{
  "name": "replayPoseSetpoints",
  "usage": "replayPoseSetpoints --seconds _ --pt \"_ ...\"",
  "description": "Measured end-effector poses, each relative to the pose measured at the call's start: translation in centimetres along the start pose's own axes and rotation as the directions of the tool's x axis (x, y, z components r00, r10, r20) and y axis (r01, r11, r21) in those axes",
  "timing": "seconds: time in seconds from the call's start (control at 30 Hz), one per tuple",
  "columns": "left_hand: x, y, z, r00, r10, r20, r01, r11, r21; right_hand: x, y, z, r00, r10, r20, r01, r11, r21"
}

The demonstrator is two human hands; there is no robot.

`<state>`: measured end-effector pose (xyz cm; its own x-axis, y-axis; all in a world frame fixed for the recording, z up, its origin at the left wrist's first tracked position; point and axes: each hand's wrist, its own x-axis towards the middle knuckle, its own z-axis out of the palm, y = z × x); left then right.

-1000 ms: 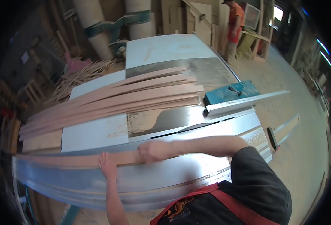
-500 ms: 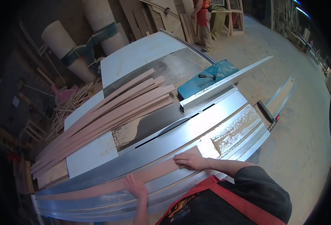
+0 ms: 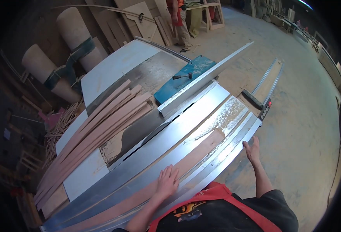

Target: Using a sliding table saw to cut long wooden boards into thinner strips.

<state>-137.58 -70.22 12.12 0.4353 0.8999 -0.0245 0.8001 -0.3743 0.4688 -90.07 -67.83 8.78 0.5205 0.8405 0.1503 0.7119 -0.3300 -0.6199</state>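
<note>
A long, thin pinkish-brown wooden board lies flat along the silver sliding table of a panel saw. My left hand rests on the middle of the board, palm down with the fingers stretched out. The board's far end meets a dusty, sawdust-covered stretch of the table. To the right, my right hand is off the board and touches the table's outer edge, thumb and fingers apart. Beyond the board runs the narrow dark saw slot.
Long wooden strips are stacked on the saw's far side. A metal fence stands beside a blue cover with a black handle. A control box sits at the table's right end. Offcuts are heaped left; another person stands behind.
The board has slid along the table, away from me to the right. My right hand has let go of it and moved to the table's outer edge; my left hand has moved forward along it.
</note>
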Motion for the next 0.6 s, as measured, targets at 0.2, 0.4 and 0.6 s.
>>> replayPoseSetpoints --seconds 0.2,0.4,0.6 --pt "1.2 -2.8 1.4 0.952 0.286 -0.107 -0.286 0.958 0.014 -0.7 -0.3 7.6 0.895 0.446 -0.023 -0.387 0.8 0.459" --pt "3.2 -2.5 2.4 0.95 0.298 -0.093 -0.29 0.952 0.096 1.7 -1.3 9.8 0.834 0.497 -0.24 -0.32 0.79 0.522" --pt "7.4 0.2 1.5 0.955 0.295 0.029 -0.296 0.952 0.08 4.6 0.3 9.6 0.821 0.509 -0.257 -0.333 0.794 0.508"
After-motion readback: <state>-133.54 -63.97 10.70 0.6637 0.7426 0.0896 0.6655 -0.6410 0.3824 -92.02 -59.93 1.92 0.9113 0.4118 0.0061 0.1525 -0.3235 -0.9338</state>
